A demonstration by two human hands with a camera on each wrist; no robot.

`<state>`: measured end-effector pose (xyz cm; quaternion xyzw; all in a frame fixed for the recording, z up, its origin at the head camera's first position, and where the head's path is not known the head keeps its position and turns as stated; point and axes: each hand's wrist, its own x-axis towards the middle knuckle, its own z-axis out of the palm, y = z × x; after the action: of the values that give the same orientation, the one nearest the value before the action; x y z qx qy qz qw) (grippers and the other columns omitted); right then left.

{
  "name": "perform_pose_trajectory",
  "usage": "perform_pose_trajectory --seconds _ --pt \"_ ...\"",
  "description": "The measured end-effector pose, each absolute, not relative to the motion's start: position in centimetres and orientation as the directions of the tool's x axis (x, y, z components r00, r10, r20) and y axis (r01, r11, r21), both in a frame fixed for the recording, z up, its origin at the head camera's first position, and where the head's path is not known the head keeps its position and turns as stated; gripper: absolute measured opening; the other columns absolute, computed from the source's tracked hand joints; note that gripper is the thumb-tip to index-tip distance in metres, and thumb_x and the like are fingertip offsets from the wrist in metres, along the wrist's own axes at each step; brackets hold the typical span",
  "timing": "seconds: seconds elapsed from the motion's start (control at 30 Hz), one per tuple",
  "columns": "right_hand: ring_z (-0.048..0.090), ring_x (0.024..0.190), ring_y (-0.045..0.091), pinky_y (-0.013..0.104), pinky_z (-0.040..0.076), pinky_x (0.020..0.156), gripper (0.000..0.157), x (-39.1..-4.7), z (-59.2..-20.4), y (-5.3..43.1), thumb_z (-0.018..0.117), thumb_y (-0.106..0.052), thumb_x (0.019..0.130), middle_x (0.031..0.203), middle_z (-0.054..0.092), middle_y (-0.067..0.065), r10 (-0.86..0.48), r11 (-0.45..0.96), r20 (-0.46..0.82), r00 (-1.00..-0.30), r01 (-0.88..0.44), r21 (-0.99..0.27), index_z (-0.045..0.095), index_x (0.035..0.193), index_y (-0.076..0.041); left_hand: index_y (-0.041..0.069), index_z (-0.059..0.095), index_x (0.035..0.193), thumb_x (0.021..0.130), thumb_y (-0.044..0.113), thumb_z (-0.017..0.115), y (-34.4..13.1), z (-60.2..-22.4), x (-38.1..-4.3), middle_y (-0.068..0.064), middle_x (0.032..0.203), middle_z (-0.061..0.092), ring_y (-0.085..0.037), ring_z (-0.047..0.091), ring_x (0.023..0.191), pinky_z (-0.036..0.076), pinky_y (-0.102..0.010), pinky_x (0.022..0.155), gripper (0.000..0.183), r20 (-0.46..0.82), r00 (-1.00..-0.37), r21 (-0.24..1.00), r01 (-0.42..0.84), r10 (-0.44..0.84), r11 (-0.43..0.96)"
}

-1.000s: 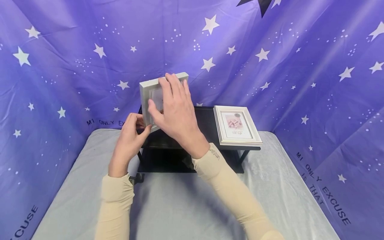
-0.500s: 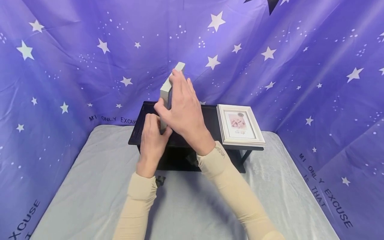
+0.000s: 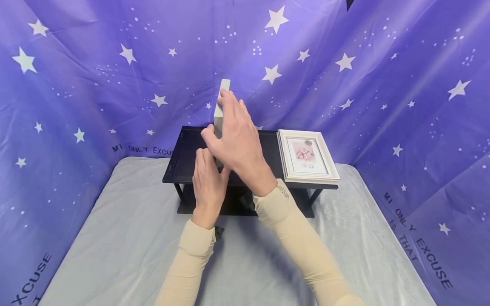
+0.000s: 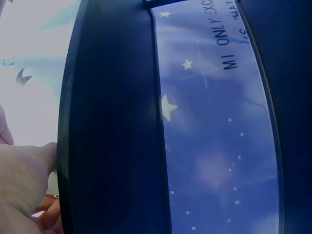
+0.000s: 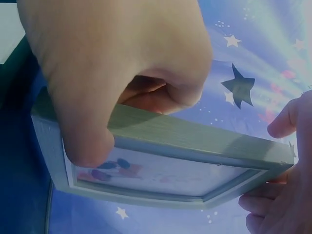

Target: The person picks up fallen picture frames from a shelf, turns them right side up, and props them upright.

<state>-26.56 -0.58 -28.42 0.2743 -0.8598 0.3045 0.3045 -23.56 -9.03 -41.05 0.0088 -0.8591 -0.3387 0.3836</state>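
Note:
A pale picture frame [image 3: 217, 114] stands upright above the black shelf, nearly edge-on in the head view. My right hand [image 3: 241, 142] grips it high up; in the right wrist view its thumb presses the front of the frame [image 5: 185, 134], the other fingers going over the edge. Colourful shapes show on the picture inside. Lower down, my left hand [image 3: 209, 182] pinches the near end of the frame, its fingertips partly hidden. The right wrist view has this left hand [image 5: 287, 195] around the frame's right-hand end.
A two-tier black shelf [image 3: 191, 155] stands on a grey cloth [image 3: 126, 229]. At its right end lies a white picture frame [image 3: 308, 158] with a pink flower print, face up. A purple star-patterned curtain [image 3: 172, 85] surrounds the table.
The held frame has turned from showing its front to nearly edge-on in the head view, moving a little right. My left hand has travelled right with its end; my right hand shifted slightly.

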Motion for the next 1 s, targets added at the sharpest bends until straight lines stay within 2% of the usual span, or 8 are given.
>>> perform_pose_trajectory --seconds 0.13,0.3,0.6,1.0 --pt "0.035 0.163 0.023 0.028 0.011 0.135 0.073 -26.8 -28.9 -0.8 0.061 -0.023 0.094 0.149 0.064 0.011 -0.292 0.662 0.685 -0.667 -0.658 -0.358 0.039 0.159 -0.002 0.007 0.052 0.117 0.093 0.018 0.087 -9.1 -41.4 -23.6 -0.013 0.106 0.053 -0.031 0.054 0.087 0.050 -0.043 0.065 0.044 0.642 -0.714 0.598 0.237 -0.280 0.766" --pt "0.032 0.164 0.022 0.027 0.010 0.135 0.073 -27.0 -29.1 -0.6 0.060 -0.021 0.093 0.151 0.064 0.009 -0.282 0.674 0.671 -0.686 -0.639 -0.370 0.037 0.161 -0.003 0.007 0.051 0.111 0.094 0.019 0.085 -9.0 -41.6 -23.8 -0.011 0.102 0.051 -0.028 0.050 0.083 0.044 -0.039 0.062 0.040 0.641 -0.716 0.602 0.247 -0.275 0.760" --pt "0.050 0.152 0.019 0.024 0.010 0.134 0.072 -27.7 -28.6 -0.4 0.058 -0.023 0.095 0.153 0.061 0.007 -0.276 0.689 0.639 -0.718 -0.612 -0.389 0.036 0.161 -0.005 0.005 0.051 0.108 0.095 0.022 0.084 -8.9 -41.2 -24.1 -0.011 0.101 0.050 -0.028 0.049 0.082 0.041 -0.037 0.061 0.039 0.636 -0.724 0.606 0.253 -0.268 0.754" --pt "0.050 0.152 0.020 0.024 0.012 0.134 0.073 -27.7 -28.8 -0.5 0.059 -0.022 0.094 0.153 0.061 0.007 -0.270 0.683 0.626 -0.732 -0.603 -0.411 0.036 0.161 -0.006 0.005 0.053 0.109 0.097 0.024 0.082 -9.1 -41.4 -23.8 -0.010 0.101 0.052 -0.028 0.051 0.083 0.042 -0.038 0.060 0.037 0.614 -0.744 0.610 0.236 -0.263 0.757"
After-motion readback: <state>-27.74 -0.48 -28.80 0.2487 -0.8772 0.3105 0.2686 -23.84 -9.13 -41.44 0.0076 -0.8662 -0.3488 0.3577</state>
